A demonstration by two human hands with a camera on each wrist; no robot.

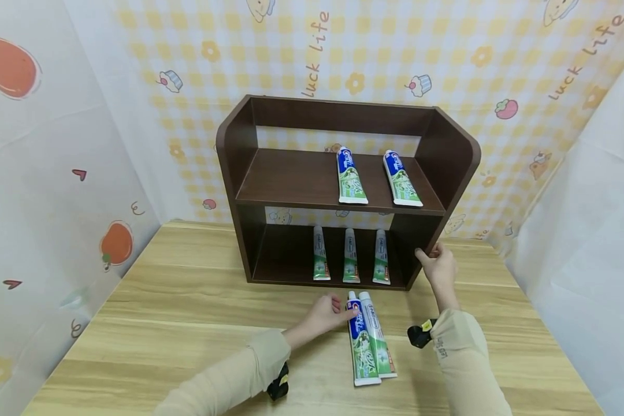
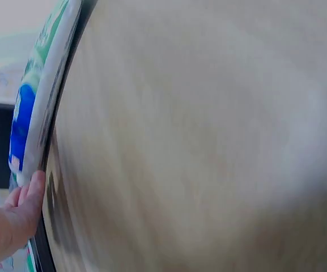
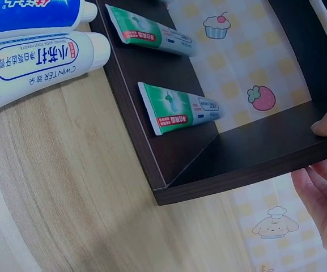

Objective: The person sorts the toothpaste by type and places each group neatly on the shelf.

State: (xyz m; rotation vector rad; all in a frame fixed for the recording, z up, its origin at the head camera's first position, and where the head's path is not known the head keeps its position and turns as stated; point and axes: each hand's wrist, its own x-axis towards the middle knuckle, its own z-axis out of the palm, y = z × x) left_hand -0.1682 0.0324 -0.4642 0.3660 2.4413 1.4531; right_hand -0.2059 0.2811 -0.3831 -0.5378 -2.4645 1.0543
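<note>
My right hand (image 1: 439, 268) grips the right side panel of a dark brown two-tier shelf (image 1: 338, 206). In the right wrist view the thumb lies on the panel's inner face and the fingers on its outer face. My left hand (image 1: 319, 315) is beside the cap end of a blue-and-green toothpaste tube (image 1: 363, 349), one digit reaching over it. In the left wrist view a gap shows between the digits of that hand (image 2: 7, 226), near the cap. A white-and-green toothpaste tube (image 1: 378, 338) lies alongside, partly under the blue one.
On the upper tier lie two blue-and-green tubes (image 1: 351, 179) (image 1: 403, 182). Three small grey-and-green tubes (image 1: 320, 257) (image 1: 351, 260) (image 1: 381, 260) stand in a row on the lower tier. The shelf sits on a wood-grain table (image 1: 197, 300) before a patterned cloth backdrop (image 1: 177, 150).
</note>
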